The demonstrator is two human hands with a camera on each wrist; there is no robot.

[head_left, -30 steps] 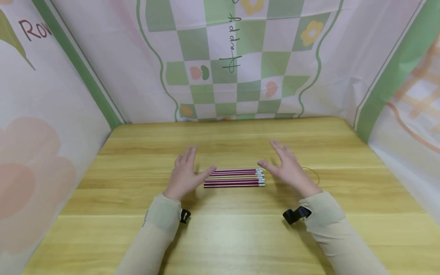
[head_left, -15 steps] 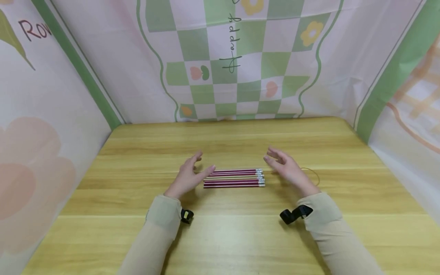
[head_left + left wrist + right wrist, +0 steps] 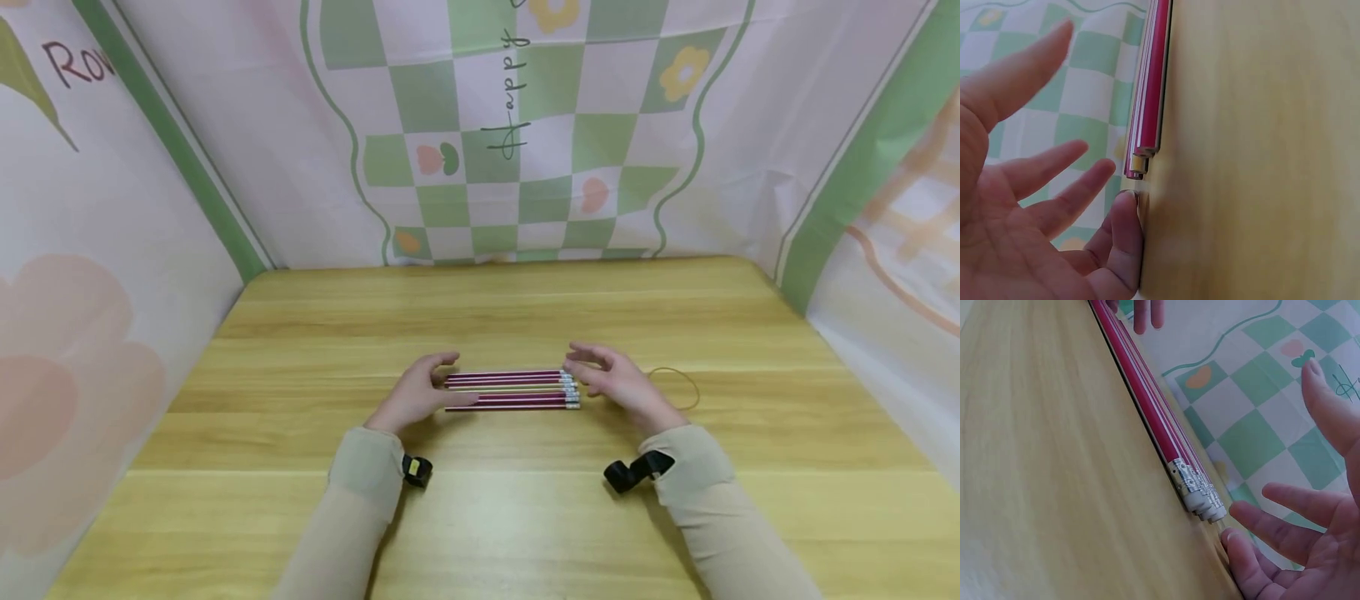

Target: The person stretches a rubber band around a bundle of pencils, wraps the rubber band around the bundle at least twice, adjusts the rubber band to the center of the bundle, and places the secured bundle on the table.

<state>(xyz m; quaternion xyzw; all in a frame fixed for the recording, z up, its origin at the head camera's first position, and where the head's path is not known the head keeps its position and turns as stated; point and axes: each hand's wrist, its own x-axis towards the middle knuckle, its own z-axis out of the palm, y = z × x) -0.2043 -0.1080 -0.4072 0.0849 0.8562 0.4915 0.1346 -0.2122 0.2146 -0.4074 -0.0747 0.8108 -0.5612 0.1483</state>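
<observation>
A row of maroon pencils [image 3: 525, 401] with white stripes lies on the table, eraser ends [image 3: 1195, 499] to the right. A yellowish strip shows mid-row. At the unerased ends, my left hand [image 3: 414, 393] reaches round from the left, its thumb over the near pencils in the head view. In the left wrist view its fingers [image 3: 1069, 194] are spread and loosely bent, just short of the pencil ends. My right hand [image 3: 621, 385] is by the erasers, fingers bent loosely and little finger low at the table in the right wrist view. Neither hand grips anything.
A thin tan loop like a rubber band [image 3: 698, 388] lies right of the right hand. The wooden table [image 3: 495, 517] meets a printed checkered cloth [image 3: 491, 200] at the back, with more cloth on both sides. Black wrist cameras [image 3: 621, 477] stick out from the sleeves.
Both hands have come lower and closer to the pencil row, from spread fingers to more bent ones. The left thumb has come down over the near pencils. The pencils lie about where they were.
</observation>
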